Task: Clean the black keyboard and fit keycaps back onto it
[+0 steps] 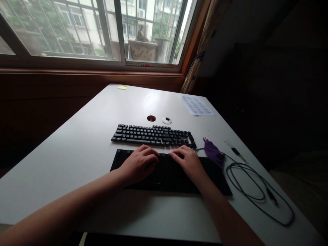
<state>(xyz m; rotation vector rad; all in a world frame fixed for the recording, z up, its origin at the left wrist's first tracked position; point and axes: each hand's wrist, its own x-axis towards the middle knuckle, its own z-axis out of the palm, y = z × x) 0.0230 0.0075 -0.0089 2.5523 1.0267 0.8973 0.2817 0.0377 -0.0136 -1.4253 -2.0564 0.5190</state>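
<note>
Head camera up on my screen, and the dark keyboard base (167, 176) sits just below the centre of the frame, a few keycaps (163, 154) showing along its top edge. The left hand (140, 162) lies over its left half, fingers bent down toward that top edge; whether they grip anything, I can't tell from here. The right hand (188, 160) is on the other side, thumb and forefinger brought close together at the same edge, and I can't make out whether a key is between them. Just above, a block of loose keycaps (143, 134) stands in keyboard-like rows. Right of centre, a purple cloth (214, 153) overlaps the base's upper right corner, a wire-ended tool (235, 152) lies near it, and a black cable (256, 198) loops through the lower right. Farther up the white desk (64, 147) I see a round hole (151, 118) beside a white disc (167, 120), printed paper (197, 106) toward the upper right and a yellow note (122, 87) at the far edge. Across the top left, the barred window (77, 30) lets in daylight.
</note>
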